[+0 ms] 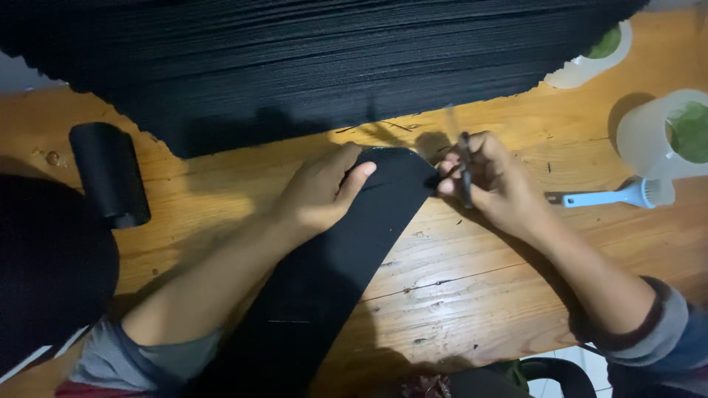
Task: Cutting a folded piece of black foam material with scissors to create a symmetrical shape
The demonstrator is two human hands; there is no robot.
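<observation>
A long black fabric strip (324, 280) runs from the person's lap up across a wooden table (457, 280). The left hand (324, 193) presses flat, fingers spread, on its rounded far end. Just beside it, the right hand (490, 180) is closed around a thin dark tool (465, 173) touching the strip's edge. Farther off lie a pale blue brush (612, 197), a black roll (109, 173), and a stack of black sheets (310, 59).

Small craft workshop indicated: worn wooden worktable (472, 280), stacked black sheet material (310, 66), black roll (109, 173), glue brush (612, 197), plastic tubs (664, 136).
</observation>
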